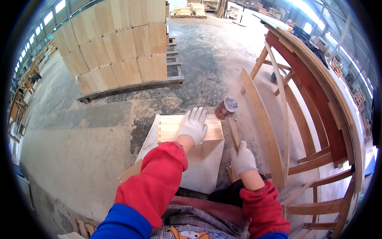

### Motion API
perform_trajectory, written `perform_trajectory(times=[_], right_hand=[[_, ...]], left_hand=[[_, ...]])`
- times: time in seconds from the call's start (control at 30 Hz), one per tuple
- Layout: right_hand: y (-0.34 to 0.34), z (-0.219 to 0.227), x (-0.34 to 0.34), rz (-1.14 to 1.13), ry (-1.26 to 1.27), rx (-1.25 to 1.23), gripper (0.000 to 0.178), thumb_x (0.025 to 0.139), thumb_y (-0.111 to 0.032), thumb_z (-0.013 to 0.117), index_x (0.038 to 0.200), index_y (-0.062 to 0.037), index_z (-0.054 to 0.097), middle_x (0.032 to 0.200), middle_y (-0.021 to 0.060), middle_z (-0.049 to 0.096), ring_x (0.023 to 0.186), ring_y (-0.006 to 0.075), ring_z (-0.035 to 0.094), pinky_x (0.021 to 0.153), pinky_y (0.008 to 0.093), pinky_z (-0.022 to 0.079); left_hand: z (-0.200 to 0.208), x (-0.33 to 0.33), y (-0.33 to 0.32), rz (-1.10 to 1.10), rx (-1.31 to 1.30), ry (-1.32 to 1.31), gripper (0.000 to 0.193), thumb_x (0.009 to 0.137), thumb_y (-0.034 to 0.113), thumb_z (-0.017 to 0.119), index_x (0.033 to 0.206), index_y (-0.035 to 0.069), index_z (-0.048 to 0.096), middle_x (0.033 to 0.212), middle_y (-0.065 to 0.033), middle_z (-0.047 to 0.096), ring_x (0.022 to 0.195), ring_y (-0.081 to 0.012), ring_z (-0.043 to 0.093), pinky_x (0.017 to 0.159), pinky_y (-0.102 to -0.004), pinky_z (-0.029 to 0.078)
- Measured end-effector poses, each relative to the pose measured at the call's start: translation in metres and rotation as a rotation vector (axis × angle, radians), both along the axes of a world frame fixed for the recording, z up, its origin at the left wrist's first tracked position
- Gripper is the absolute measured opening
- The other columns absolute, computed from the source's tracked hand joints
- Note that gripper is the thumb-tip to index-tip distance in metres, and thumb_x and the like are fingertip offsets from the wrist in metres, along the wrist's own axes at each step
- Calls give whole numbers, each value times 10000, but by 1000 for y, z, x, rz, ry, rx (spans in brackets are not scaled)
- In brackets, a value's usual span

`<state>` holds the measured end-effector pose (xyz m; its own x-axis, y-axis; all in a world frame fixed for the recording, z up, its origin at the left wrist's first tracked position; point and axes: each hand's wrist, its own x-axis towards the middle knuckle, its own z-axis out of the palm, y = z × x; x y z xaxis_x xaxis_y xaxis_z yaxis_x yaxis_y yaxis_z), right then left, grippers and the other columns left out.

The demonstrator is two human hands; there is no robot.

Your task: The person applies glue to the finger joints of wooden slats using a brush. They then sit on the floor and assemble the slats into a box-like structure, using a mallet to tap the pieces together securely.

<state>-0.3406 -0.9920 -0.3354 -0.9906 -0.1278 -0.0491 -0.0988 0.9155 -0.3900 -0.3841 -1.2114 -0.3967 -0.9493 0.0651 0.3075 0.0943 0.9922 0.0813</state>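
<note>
A pale wooden box (169, 129) with finger joints at its corner rests on a light board (199, 171) in front of me. My left hand (193, 125), in a white glove, lies flat on it with the fingers stretched out. In my right hand (242, 158), also gloved, is the wooden handle of a mallet (227, 108). The mallet's dark reddish head, with a worn grey face, is raised beside the box's right end. Whether the head touches the box I cannot tell.
Ahead on the left, a tall stack of wooden boxes (119, 44) stands on a pallet (175, 79). To my right is a large wooden workbench (314, 71) with a long plank (260, 123) leaning near it. More stacked wood (189, 10) sits far ahead on the concrete floor.
</note>
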Motion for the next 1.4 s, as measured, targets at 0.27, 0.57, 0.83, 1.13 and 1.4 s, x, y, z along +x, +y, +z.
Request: perform_trajectory(times=[0.27, 0.57, 0.83, 1.13, 1.4], right_hand=[[5, -17, -4, -38, -107, -33, 324, 866, -293, 495, 1003, -4, 441, 885, 307, 603, 841, 456, 591, 752, 518, 462], [8, -26, 1, -49, -66, -207, 307, 851, -257, 516, 982, 17, 471, 824, 292, 597, 816, 427, 595, 717, 462, 465], [-15, 45, 17, 124, 10, -774, 181, 868, -117, 527, 998, 9, 514, 636, 10, 474, 537, 73, 444, 491, 247, 399], [-78, 33, 62, 424, 217, -302, 218, 859, -187, 542, 987, -30, 462, 715, 221, 577, 690, 401, 595, 611, 459, 465], [-89, 78, 32, 340, 13, -183, 276, 871, -276, 541, 939, -9, 518, 706, 211, 576, 672, 338, 602, 633, 407, 472]], left_hand=[[0, 10, 1, -117, 201, 39, 557, 884, 320, 452, 1350, 31, 355, 1366, -177, 397, 1284, -306, 353, 1093, -412, 224], [11, 88, -67, -90, 146, 80, 758, 774, 444, 611, 1338, 7, 355, 1339, -198, 413, 1241, -335, 395, 1085, -419, 243], [-35, 103, -94, 360, 756, -210, 1038, 675, 354, 730, 1414, -48, 121, 1312, -244, 429, 1180, -368, 453, 988, -374, 382], [-60, 86, -79, 424, 871, 28, 492, 781, 226, 580, 1227, 93, 423, 1120, -197, 567, 1016, -394, 540, 842, -458, 447], [-45, 91, -84, 453, 906, -244, 640, 796, 214, 547, 1381, 71, 329, 1291, -186, 482, 1169, -336, 479, 973, -368, 392]])
